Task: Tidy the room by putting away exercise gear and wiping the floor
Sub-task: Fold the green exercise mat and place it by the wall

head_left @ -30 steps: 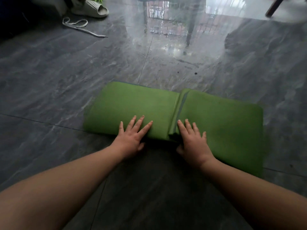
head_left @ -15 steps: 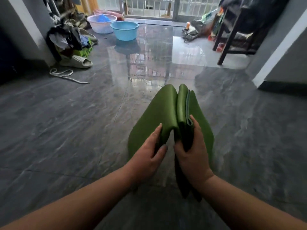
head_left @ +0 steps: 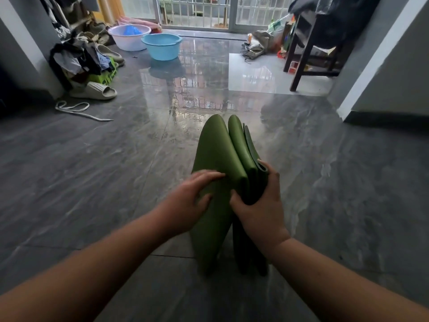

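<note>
Above grey floor (head_left: 92, 182) | folded green mat (head_left: 218, 154) upright | left hand (head_left: 188, 205), right hand (head_left: 257, 203) grips clamped on it

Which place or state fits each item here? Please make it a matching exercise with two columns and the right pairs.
Things:
1. folded green mat
2. blue basin
3. beige slipper
4. white cord

Places or states:
A. lying loose on the floor, near the slipper
B. held off the floor between both hands
C. beside the white basin, near the barred door
D. at the foot of the clothes pile, left side

Pairs: 1-B, 2-C, 3-D, 4-A
</note>
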A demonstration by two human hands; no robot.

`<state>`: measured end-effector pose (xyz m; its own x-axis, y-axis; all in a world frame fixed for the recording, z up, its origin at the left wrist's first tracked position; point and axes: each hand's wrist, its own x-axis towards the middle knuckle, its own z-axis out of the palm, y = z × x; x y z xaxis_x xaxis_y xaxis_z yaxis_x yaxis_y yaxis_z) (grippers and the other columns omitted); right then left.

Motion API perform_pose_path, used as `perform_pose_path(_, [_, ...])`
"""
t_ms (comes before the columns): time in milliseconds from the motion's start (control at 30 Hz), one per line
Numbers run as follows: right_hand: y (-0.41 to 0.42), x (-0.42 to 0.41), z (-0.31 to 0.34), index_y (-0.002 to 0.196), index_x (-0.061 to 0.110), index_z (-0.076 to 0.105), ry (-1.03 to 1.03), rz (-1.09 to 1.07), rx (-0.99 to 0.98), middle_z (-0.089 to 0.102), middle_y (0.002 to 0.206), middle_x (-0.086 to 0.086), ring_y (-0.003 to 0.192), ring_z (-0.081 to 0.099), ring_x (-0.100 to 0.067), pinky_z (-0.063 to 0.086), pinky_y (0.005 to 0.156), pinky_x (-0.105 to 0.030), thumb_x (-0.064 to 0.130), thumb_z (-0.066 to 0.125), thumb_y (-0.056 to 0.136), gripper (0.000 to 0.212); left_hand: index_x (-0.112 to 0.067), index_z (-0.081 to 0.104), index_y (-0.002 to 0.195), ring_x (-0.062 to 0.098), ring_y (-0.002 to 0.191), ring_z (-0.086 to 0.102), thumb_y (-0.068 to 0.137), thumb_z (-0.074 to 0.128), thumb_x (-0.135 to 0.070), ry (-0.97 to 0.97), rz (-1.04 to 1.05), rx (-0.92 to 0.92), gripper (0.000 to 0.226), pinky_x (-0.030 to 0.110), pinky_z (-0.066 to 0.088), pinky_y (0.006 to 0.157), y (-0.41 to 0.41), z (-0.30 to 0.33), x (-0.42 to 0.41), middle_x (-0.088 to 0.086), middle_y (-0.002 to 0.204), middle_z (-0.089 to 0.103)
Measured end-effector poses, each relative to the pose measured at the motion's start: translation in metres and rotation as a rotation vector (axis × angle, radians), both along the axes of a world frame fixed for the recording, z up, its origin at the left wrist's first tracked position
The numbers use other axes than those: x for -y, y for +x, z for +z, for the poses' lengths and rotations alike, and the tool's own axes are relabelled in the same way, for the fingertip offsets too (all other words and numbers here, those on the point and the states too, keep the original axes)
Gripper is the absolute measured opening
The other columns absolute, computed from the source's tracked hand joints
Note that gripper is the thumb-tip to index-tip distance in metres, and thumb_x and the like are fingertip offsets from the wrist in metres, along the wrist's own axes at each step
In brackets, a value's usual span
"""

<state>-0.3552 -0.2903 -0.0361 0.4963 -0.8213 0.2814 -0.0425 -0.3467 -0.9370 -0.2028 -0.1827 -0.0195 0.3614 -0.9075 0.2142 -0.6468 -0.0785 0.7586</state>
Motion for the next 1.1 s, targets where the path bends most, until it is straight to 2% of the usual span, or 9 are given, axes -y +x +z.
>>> perform_pose_path(167, [-0.017,0.0,-0.001,0.136,0.026,0.043,-0.103,0.107,0.005,0.055,0.125,-0.003,0.116,0.058,-0.015,0.05,0.097,-0.032,0.013,0.074,0.07,0.074,-0.052,-0.003,0.149,0.022,0.149,-0.02,0.075,0.081,-0.029,0.212,0.037,0.678,0.114,0.05,0.001,0.122,0.043,0.053,-0.008,-0.002,0.164,-0.009])
perform_pose_path(233, [-0.025,0.003,0.001,0.136,0.022,0.042,-0.159,0.236,0.016,0.055,0.125,-0.004,0.116,0.059,-0.019,0.049,0.096,-0.031,0.0,0.073,0.067,0.078,-0.054,-0.017,0.146,0.017,0.142,-0.037,0.077,0.079,-0.029,0.317,-0.005,0.778,0.121,0.037,-0.02,0.112,0.047,0.068,-0.01,-0.008,0.16,-0.028])
perform_pose_path(333, [-0.033,0.008,0.003,0.135,0.022,0.045,-0.2,0.434,-0.028,0.058,0.123,0.001,0.113,0.061,-0.019,0.049,0.094,-0.027,-0.006,0.071,0.062,0.082,-0.055,-0.02,0.145,0.014,0.138,-0.042,0.083,0.066,-0.009,0.44,-0.063,0.779,0.116,0.037,-0.028,0.109,0.051,0.076,-0.008,-0.01,0.158,-0.033])
perform_pose_path(433, [-0.038,0.014,0.007,0.131,0.027,0.05,-0.147,0.528,-0.067,0.062,0.119,0.001,0.11,0.063,-0.021,0.051,0.092,-0.03,-0.004,0.069,0.058,0.082,-0.052,-0.006,0.149,0.016,0.144,-0.031,0.08,0.068,-0.026,0.588,-0.182,0.733,0.105,0.049,-0.019,0.118,0.055,0.071,-0.008,-0.01,0.163,-0.013])
perform_pose_path(533, [-0.039,0.024,0.018,0.13,0.023,0.051,-0.116,0.611,-0.139,0.063,0.119,0.001,0.111,0.062,-0.02,0.048,0.094,-0.028,-0.014,0.068,0.058,0.082,-0.044,0.021,0.146,0.018,0.148,0.011,0.072,0.074,-0.045,0.559,-0.222,0.669,0.091,0.044,0.002,0.122,0.055,0.067,-0.014,-0.011,0.155,0.026])
perform_pose_path(633, [-0.04,0.034,0.039,0.138,0.022,0.04,-0.122,0.716,-0.332,0.057,0.127,0.002,0.119,0.058,-0.016,0.047,0.099,-0.026,-0.016,0.076,0.067,0.088,-0.043,0.029,0.141,0.016,0.126,0.039,0.074,0.076,-0.042,0.489,-0.168,0.689,0.082,0.033,0.029,0.106,0.053,0.06,-0.018,-0.01,0.139,0.044])
perform_pose_path(800, [-0.047,0.033,0.091,0.148,0.056,0.01,-0.265,0.694,-0.663,0.043,0.141,0.028,0.126,0.047,0.006,0.041,0.108,-0.021,0.029,0.082,0.075,0.106,-0.04,0.035,0.139,0.018,0.116,0.046,0.077,0.072,-0.043,0.403,-0.073,0.776,0.072,0.035,0.036,0.096,0.053,0.058,-0.019,-0.006,0.13,0.051])
perform_pose_path(933, [-0.038,0.017,0.126,0.152,0.05,-0.011,-0.767,0.427,-0.983,0.043,0.148,0.015,0.135,0.04,-0.011,0.028,0.118,-0.036,0.078,0.059,0.07,0.112,-0.037,0.034,0.138,0.022,0.111,0.05,0.078,0.067,-0.049,0.332,0.017,0.909,0.07,0.039,0.037,0.091,0.04,0.055,-0.018,-0.003,0.125,0.055])
perform_pose_path(1100, [-0.011,-0.003,0.111,0.155,0.039,-0.008,-0.943,0.367,-1.141,0.036,0.153,0.005,0.139,0.038,-0.023,0.027,0.116,-0.051,0.067,0.065,0.076,0.111,-0.031,0.042,0.132,0.028,0.095,0.055,0.083,0.058,-0.042,0.209,0.073,1.005,0.053,0.043,0.043,0.082,0.015,0.046,-0.014,0.003,0.105,0.062])
